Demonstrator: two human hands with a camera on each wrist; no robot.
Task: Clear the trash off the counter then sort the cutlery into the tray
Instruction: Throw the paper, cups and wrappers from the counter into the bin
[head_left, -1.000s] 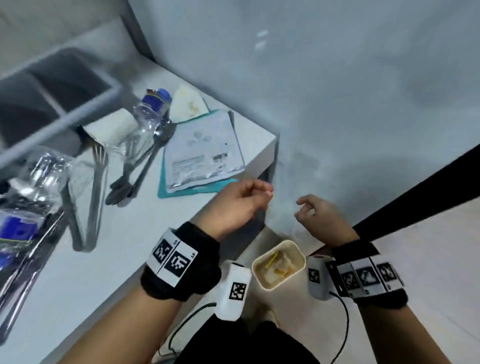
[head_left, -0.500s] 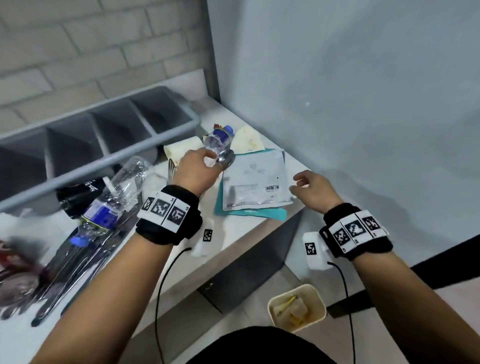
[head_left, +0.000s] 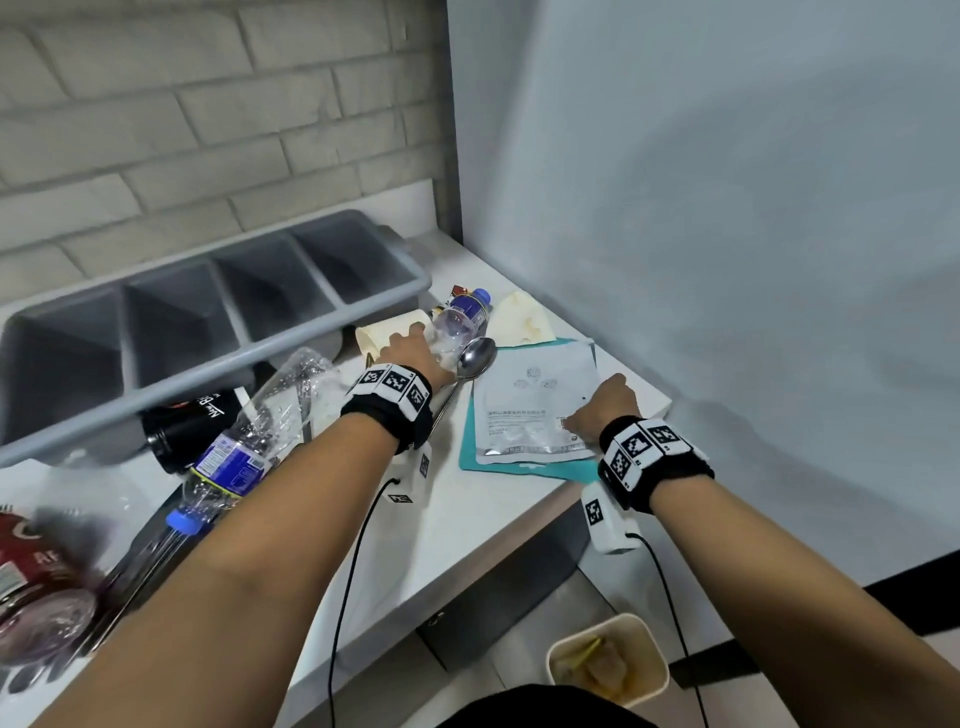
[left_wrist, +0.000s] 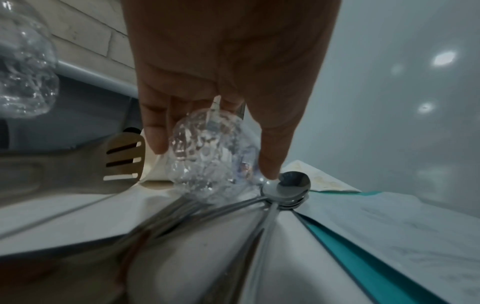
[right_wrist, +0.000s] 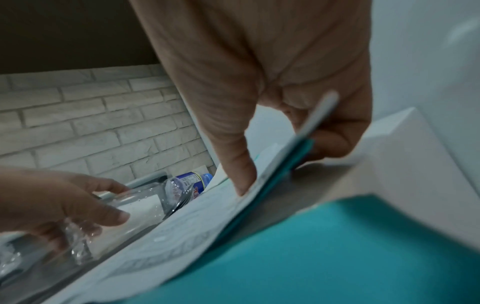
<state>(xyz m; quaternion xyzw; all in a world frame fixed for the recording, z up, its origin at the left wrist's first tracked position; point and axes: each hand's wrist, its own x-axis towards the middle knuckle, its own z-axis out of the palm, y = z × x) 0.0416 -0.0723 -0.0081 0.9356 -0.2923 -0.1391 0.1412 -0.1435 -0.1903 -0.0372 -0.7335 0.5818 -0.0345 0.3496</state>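
A small clear plastic bottle (head_left: 460, 319) with a blue cap lies near the counter's back right corner, and my left hand (head_left: 413, 343) grips its body. In the left wrist view the fingers and thumb of that left hand (left_wrist: 213, 144) curl round the bottle (left_wrist: 207, 174), just above a steel spoon (left_wrist: 288, 185). My right hand (head_left: 602, 410) pinches the right edge of a white pouch (head_left: 535, 410) and the teal packet (head_left: 519, 470) under it. In the right wrist view the thumb lies on top of the pouch (right_wrist: 182, 226) and the fingers are underneath. A grey cutlery tray (head_left: 218, 332) stands tilted at the back.
A larger crushed bottle (head_left: 260, 431), a black cup (head_left: 192, 421), a red can (head_left: 31, 561) and several loose cutlery pieces (head_left: 145, 561) crowd the left. Crumpled napkins (head_left: 519, 322) lie by the wall. A paper tub (head_left: 608, 660) with scraps stands on the floor below the counter edge (head_left: 467, 545).
My view rose from the tub on the floor to the counter. Both hands moved up from above the tub; the left took hold of the small bottle, the right pinched the packets' edge.
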